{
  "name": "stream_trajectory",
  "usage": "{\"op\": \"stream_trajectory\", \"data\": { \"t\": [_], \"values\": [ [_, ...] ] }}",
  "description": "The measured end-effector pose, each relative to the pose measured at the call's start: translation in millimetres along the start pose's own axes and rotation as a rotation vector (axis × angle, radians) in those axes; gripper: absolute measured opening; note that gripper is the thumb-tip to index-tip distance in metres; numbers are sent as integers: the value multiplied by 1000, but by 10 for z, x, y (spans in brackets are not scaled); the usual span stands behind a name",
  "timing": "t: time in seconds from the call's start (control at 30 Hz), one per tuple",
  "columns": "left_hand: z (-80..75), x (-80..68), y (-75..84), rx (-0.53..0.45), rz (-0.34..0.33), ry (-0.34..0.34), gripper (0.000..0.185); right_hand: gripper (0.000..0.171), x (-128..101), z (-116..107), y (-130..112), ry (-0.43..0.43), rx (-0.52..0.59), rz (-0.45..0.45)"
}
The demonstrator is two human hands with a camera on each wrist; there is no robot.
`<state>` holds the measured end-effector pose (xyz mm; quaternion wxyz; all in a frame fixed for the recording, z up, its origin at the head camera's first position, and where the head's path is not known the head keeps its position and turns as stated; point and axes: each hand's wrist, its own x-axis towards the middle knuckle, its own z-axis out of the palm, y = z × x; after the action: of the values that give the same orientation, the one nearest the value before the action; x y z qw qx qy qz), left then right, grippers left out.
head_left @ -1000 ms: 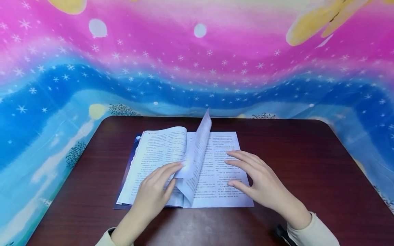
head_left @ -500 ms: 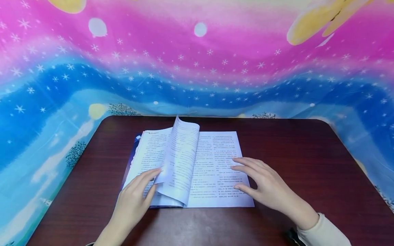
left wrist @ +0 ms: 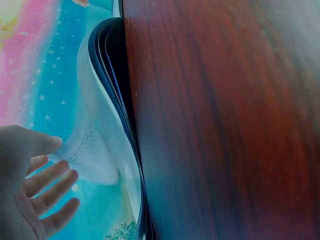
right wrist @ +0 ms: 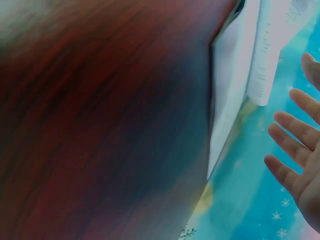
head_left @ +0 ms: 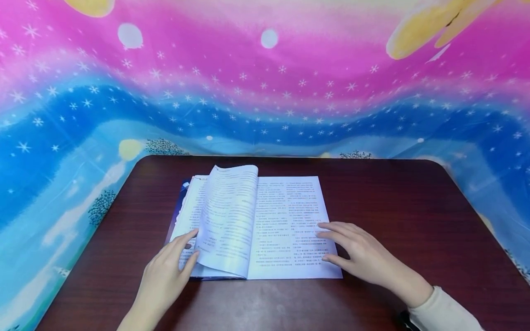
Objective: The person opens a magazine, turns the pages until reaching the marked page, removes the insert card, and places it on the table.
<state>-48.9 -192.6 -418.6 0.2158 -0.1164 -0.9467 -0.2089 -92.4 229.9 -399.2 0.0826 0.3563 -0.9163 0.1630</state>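
The left hand (head_left: pixel 163 276) pinched a bent white page (head_left: pixel 225 220) of the open book (head_left: pixel 285 230), the right hand's flat fingers (head_left: pixel 331 230) pressed, and a hard tug could have ripped it

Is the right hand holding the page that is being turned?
No, the right hand lies flat on the right page; the left hand holds the page.

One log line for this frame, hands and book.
left hand: pinches turning page | right hand: flat on right page | book: open on table
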Motion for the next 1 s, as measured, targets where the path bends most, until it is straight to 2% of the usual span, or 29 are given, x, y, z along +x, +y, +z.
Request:
{"op": "stream_trajectory", "data": {
  "t": [0.27, 0.4, 0.63, 0.8, 1.0],
  "values": [
    [-94, -11, -31, 32, -156, -149, 64, 48, -68, 20, 81, -89, -15, 38],
    [-142, -3, -65, 44, -202, -231, 71, 47, -84, 34, 97, -143, -9, 72],
    [-221, 1, -164, 68, -237, -275, 71, 49, -94, 57, 122, -226, -2, 106],
    [-248, 0, -241, 92, -267, -331, 65, 55, -119, 80, 154, -268, -5, 115],
    [-236, -17, -308, 96, -227, -363, 50, 57, -151, 109, 177, -291, 6, 135]
  ]
}}
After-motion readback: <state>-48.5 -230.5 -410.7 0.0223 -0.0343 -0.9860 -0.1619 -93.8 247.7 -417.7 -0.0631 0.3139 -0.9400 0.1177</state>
